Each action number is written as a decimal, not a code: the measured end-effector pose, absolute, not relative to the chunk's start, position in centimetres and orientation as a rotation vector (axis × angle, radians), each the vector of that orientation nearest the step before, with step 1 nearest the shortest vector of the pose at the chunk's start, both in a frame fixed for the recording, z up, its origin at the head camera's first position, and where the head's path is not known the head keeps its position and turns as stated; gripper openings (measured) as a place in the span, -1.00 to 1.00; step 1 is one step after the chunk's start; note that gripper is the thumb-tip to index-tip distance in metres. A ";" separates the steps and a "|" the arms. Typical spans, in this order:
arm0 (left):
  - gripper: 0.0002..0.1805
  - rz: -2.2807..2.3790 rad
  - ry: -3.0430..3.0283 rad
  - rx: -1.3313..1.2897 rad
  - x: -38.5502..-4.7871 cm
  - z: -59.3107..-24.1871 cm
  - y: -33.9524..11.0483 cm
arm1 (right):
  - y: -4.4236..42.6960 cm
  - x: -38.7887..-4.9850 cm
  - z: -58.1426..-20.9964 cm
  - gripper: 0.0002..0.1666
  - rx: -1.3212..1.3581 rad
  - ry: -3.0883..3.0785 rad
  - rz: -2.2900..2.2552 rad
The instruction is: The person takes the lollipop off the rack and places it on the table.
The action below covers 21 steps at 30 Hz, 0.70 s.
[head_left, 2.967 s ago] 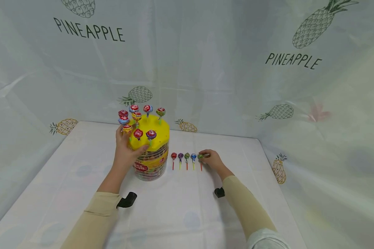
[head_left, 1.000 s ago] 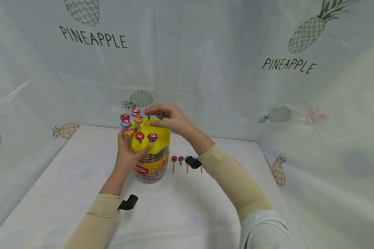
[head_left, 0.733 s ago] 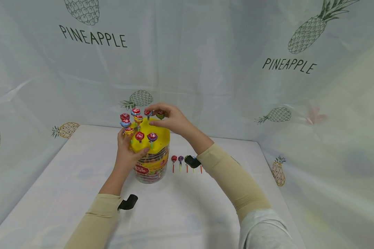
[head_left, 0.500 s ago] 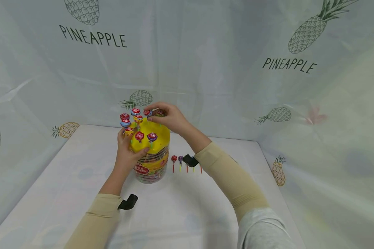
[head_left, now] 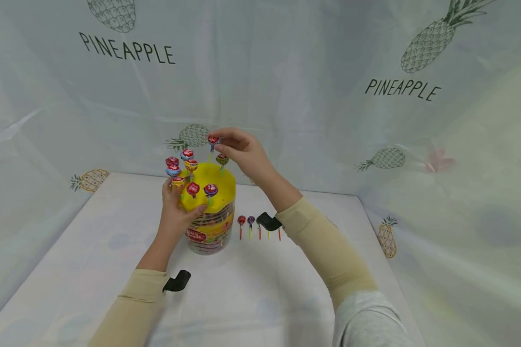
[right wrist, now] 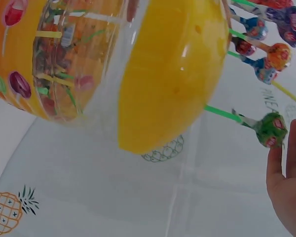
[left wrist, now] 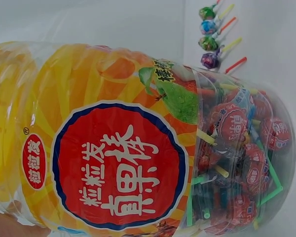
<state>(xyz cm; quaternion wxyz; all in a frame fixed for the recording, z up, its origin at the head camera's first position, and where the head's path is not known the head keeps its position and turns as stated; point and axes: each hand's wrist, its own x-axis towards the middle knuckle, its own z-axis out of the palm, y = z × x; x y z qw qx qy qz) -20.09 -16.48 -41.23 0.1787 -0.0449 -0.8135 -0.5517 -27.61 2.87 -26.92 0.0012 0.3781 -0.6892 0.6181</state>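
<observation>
A clear candy jar (head_left: 210, 233) with a yellow lid (head_left: 220, 180) stands on the table, several wrapped lollipops upright in its lid. My left hand (head_left: 173, 214) grips the lid's left side, thumb in front. Above the back of the lid, my right hand (head_left: 252, 156) pinches the head of a red-and-blue lollipop (head_left: 214, 140); its stick hangs clear of the lid. Just below that hand, a green lollipop (head_left: 222, 159) stands in the lid. The left wrist view shows the jar's label (left wrist: 121, 165) and loose lollipops inside.
Right of the jar lies a row of lollipops, with a red one (head_left: 241, 220) and a purple one (head_left: 251, 220) at its left end. A black wrist camera (head_left: 269, 221) covers part of the row. A pineapple-print curtain (head_left: 295, 120) hangs behind the table (head_left: 226, 299).
From the row on the table, my right hand has moved to the lid, taken hold of the red-and-blue lollipop at the back and lifted it out. My left hand stays on the lid.
</observation>
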 end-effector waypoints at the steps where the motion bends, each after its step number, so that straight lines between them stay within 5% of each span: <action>1: -0.14 -1.559 -2.304 -0.125 -20.1 -41.2 -16.5 | 3.2 -27.5 -26.9 -0.69 1.204 -2.137 1.955; 21: -0.14 -1.584 -2.288 -0.106 -20.0 -41.2 -16.3 | 11.5 -27.5 -31.2 -0.75 1.110 -2.099 2.133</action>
